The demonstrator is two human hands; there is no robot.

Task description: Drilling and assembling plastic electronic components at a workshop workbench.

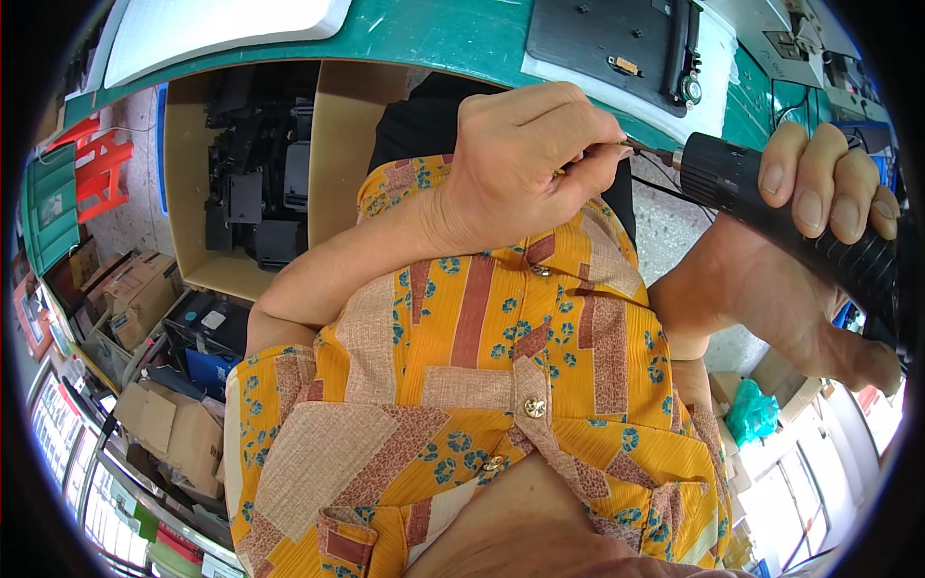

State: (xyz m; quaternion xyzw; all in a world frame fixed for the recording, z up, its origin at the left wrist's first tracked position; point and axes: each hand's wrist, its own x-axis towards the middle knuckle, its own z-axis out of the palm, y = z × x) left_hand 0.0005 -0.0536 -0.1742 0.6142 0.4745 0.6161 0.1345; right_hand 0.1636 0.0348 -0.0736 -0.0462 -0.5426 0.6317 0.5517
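My right hand [771, 284] is wrapped round a black electric screwdriver [727, 173], which points to the left. Its thin metal bit [655, 152] reaches the fingertips of my left hand [530, 144]. Thumb and forefinger of that hand are pinched together at the bit's tip. Whatever small thing sits between them, if anything, is hidden. Both hands are raised in front of my body, near the edge of the green table [424, 39]. Beyond them a flat black plastic panel [602, 53] lies on a white foam sheet [708, 111], with a small round part at its right corner.
Below the table edge at left stands an open cardboard box [347, 116] of black plastic parts [260, 178]. White foam [222, 34] lies on the table's left. Cardboard boxes [173, 433] and a red stool [101, 173] are further left. A teal plastic bag [756, 412] is at lower right.
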